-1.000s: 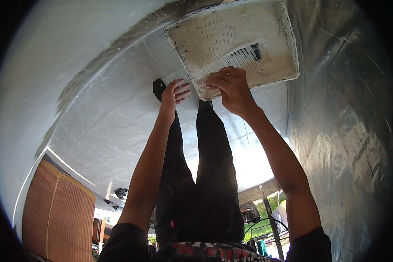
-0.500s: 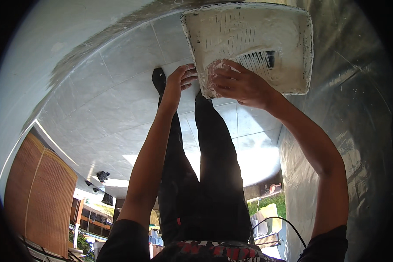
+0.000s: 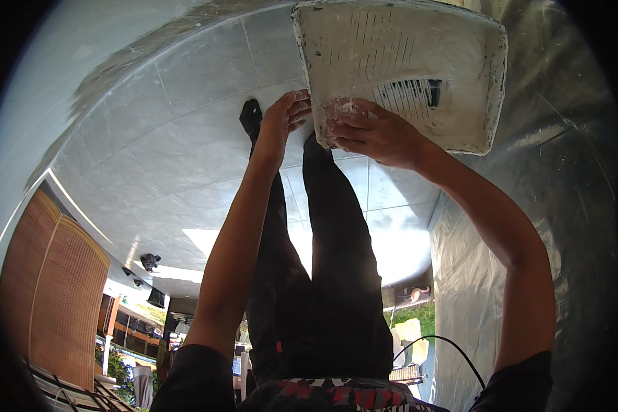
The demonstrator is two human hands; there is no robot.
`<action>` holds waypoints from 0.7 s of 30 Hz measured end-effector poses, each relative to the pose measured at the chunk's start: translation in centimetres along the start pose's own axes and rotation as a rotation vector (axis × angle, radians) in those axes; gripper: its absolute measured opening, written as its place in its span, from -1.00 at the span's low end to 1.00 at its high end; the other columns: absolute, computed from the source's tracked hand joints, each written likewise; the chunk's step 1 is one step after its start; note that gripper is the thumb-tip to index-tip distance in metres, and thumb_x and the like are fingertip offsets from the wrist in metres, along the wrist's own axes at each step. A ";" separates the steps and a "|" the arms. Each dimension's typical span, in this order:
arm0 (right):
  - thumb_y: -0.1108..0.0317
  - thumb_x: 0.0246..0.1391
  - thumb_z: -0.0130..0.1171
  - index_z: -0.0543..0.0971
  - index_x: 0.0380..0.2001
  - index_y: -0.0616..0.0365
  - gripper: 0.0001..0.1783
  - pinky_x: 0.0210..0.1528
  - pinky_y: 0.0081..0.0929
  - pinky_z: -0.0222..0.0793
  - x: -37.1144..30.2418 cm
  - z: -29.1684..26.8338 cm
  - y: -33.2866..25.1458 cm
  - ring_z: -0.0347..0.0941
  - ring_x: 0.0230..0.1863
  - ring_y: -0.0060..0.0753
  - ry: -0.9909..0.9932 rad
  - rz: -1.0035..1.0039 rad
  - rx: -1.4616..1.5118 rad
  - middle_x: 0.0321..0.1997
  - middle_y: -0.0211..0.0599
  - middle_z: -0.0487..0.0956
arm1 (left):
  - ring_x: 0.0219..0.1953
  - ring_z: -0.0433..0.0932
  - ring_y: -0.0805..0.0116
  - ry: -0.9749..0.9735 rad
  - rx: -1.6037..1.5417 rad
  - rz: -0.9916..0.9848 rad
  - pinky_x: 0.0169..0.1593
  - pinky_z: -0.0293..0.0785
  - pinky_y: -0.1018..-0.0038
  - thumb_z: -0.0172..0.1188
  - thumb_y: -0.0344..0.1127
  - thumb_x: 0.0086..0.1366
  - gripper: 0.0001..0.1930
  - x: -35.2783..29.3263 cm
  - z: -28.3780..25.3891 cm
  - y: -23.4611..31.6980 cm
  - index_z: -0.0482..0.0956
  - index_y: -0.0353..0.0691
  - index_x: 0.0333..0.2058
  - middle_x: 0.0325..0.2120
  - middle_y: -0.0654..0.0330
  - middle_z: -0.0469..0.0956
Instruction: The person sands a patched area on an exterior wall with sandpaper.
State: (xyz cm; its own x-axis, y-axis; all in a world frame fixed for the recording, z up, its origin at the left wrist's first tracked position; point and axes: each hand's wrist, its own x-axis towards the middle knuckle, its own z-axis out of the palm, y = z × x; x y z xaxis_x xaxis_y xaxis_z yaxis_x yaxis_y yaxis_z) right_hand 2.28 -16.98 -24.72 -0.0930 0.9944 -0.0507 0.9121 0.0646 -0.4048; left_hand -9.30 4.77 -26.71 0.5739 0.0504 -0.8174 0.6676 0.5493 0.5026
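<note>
A paint tray [image 3: 391,51], coated in cream-white paint with ribbed lines, lies at the top of the view. My right hand [image 3: 376,136] reaches over its near left corner. Its fingers are bent around a pinkish, paint-smeared lump [image 3: 338,117] that looks like a sponge; much of it is hidden by the fingers. Just outside the tray's left rim is my left hand [image 3: 286,115], with white smears on the fingertips. Its fingers are loosely bent and apart, and nothing shows in them.
Grey tiles cover the floor [image 3: 178,137] beneath my legs. Plastic sheeting [image 3: 563,172] hangs along the right, and a pale wall [image 3: 69,62] curves along the left. A brown woven blind [image 3: 55,288] stands lower left. A black cable [image 3: 453,347] loops near my right arm.
The tray appears slightly farther right in the view. My right hand stays at its near left corner around the lump, and my left hand has shifted slightly up beside the rim.
</note>
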 end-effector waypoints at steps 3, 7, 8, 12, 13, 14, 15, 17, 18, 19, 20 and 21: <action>0.32 0.04 0.25 0.63 -0.13 -0.14 -0.73 0.54 -0.19 0.01 0.2 -0.5 0.0 0.29 0.30 -0.57 -0.042 -0.013 -0.050 0.07 -0.71 0.54 | 0.23 0.40 0.05 0.004 -0.030 0.013 0.33 0.14 0.13 -0.16 0.14 0.46 -0.31 -0.1 0.1 0.0 0.36 -0.40 0.24 0.16 -0.08 0.48; 0.30 0.03 0.26 0.64 -0.15 -0.15 -0.74 0.52 -0.18 0.03 -0.4 -2.1 0.6 0.30 0.28 -0.60 -0.096 -0.028 -0.120 0.05 -0.74 0.55 | 0.23 0.40 0.06 0.031 -0.031 0.010 0.32 0.14 0.13 -0.15 0.14 0.46 -0.31 -0.1 0.5 0.3 0.38 -0.40 0.22 0.14 -0.08 0.50; 0.29 0.02 0.27 0.64 -0.15 -0.15 -0.73 0.51 -0.19 0.04 -0.7 -2.5 0.4 0.30 0.27 -0.60 -0.101 -0.023 -0.130 0.04 -0.75 0.55 | 0.23 0.40 0.06 0.029 -0.031 0.010 0.32 0.14 0.13 -0.15 0.14 0.46 -0.31 -0.1 0.5 0.4 0.38 -0.40 0.22 0.14 -0.08 0.50; 0.33 -0.03 0.29 0.64 -0.07 -0.10 -0.62 0.47 -0.14 0.07 0.4 -1.8 -1.0 0.28 0.31 -0.57 0.006 -0.015 -0.047 0.10 -0.72 0.55 | 0.21 0.41 0.10 0.036 -0.058 0.017 0.31 0.14 0.17 -0.13 0.18 0.44 -0.30 0.2 0.1 -0.1 0.41 -0.37 0.21 0.12 -0.03 0.52; 0.32 -0.03 0.30 0.65 -0.05 -0.11 -0.61 0.44 -0.15 0.09 0.8 -1.4 -1.4 0.27 0.31 -0.57 -0.030 0.004 0.015 0.07 -0.74 0.56 | 0.19 0.42 0.13 0.032 -0.076 0.012 0.32 0.13 0.20 -0.12 0.21 0.42 -0.29 0.3 0.0 -0.3 0.42 -0.34 0.22 0.12 0.00 0.53; 0.32 -0.03 0.30 0.65 -0.05 -0.11 -0.61 0.44 -0.15 0.09 0.6 -1.1 -1.4 0.27 0.31 -0.57 -0.033 0.004 0.013 0.07 -0.74 0.56 | 0.19 0.42 0.13 0.030 -0.078 0.014 0.32 0.13 0.20 -0.12 0.21 0.42 -0.29 0.4 0.1 -0.5 0.42 -0.34 0.22 0.12 0.00 0.53; 0.30 -0.03 0.30 0.65 -0.08 -0.15 -0.64 0.44 -0.15 0.08 0.4 -0.7 -1.6 0.27 0.28 -0.61 -0.026 0.005 -0.026 0.05 -0.78 0.55 | 0.20 0.42 0.13 0.023 -0.082 0.011 0.32 0.12 0.20 -0.11 0.21 0.42 -0.29 0.3 0.1 -0.4 0.42 -0.35 0.22 0.13 -0.01 0.52; 0.27 -0.03 0.30 0.65 -0.11 -0.18 -0.66 0.44 -0.16 0.07 -0.4 -0.5 -1.3 0.28 0.26 -0.64 -0.022 0.010 -0.064 0.02 -0.81 0.54 | 0.21 0.41 0.12 0.012 -0.087 0.006 0.32 0.11 0.19 -0.11 0.22 0.41 -0.28 0.3 0.4 -0.3 0.41 -0.35 0.22 0.13 -0.02 0.52; 0.29 -0.03 0.30 0.65 -0.11 -0.18 -0.66 0.45 -0.13 0.04 -1.0 -0.8 -0.9 0.25 0.29 -0.65 -0.061 0.029 -0.081 0.03 -0.81 0.54 | 0.22 0.41 0.11 0.009 -0.079 0.009 0.32 0.10 0.19 -0.10 0.22 0.40 -0.27 0.3 0.4 -0.2 0.40 -0.36 0.23 0.15 -0.03 0.51; 0.31 -0.03 0.29 0.65 -0.11 -0.18 -0.66 0.45 -0.10 0.01 -1.6 -1.2 -0.4 0.23 0.31 -0.66 -0.099 0.050 -0.098 0.05 -0.81 0.54 | 0.23 0.40 0.10 0.006 -0.069 0.011 0.32 0.10 0.19 -0.09 0.23 0.40 -0.25 0.3 0.3 -0.2 0.39 -0.36 0.24 0.16 -0.05 0.50; 0.31 -0.03 0.29 0.65 -0.11 -0.18 -0.66 0.45 -0.10 0.01 -2.0 -1.6 0.0 0.23 0.31 -0.66 -0.095 0.051 -0.094 0.05 -0.81 0.54 | 0.23 0.40 0.10 0.009 -0.065 0.010 0.32 0.10 0.19 -0.09 0.23 0.40 -0.25 0.2 0.1 -0.1 0.39 -0.36 0.24 0.16 -0.05 0.50; 0.33 -0.03 0.29 0.65 -0.11 -0.18 -0.66 0.46 -0.08 -0.02 -2.7 -2.2 0.5 0.20 0.35 -0.68 -0.142 0.066 -0.065 0.06 -0.81 0.54 | 0.23 0.39 0.09 0.004 -0.070 0.002 0.33 0.10 0.19 -0.10 0.22 0.40 -0.25 0.3 0.0 -0.1 0.38 -0.36 0.25 0.16 -0.05 0.49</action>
State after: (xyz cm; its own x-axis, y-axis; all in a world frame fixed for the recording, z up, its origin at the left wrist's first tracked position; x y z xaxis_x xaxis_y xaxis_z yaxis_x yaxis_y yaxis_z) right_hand 3.89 -19.45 -22.80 -0.0834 0.9751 -0.2055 0.9415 0.0096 -0.3367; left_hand -9.23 4.69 -27.00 0.5736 0.0546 -0.8173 0.6315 0.6060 0.4837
